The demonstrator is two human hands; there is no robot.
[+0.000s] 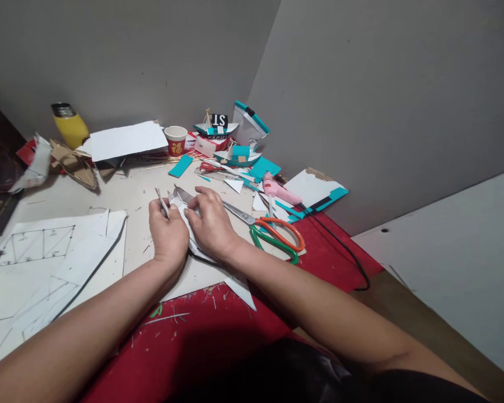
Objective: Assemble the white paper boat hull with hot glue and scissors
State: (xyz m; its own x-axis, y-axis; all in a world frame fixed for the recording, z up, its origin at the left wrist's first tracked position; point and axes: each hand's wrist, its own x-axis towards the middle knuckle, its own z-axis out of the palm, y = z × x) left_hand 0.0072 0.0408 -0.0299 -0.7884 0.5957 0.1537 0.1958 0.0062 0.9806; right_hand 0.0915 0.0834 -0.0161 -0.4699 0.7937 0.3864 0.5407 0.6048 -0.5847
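Observation:
My left hand (pixel 169 232) is closed around the left side of a folded white card piece (pixel 182 211). Opposite it, my right hand (pixel 212 221) presses on the same piece with bent fingers. A narrow end of the card sticks up past my left fingers, and much of the piece is hidden under both hands. Just beyond my right hand lies a pair of scissors (pixel 243 215) with one orange and one green handle. Its blades reach behind my fingers.
A pink glue gun (pixel 281 190) with a black cord rests among blue and white card scraps. Small paper boats (pixel 237 157), a red paper cup (pixel 176 141) and a yellow bottle (pixel 70 126) stand along the back. Sheets with drawn lines (pixel 46 246) lie at left.

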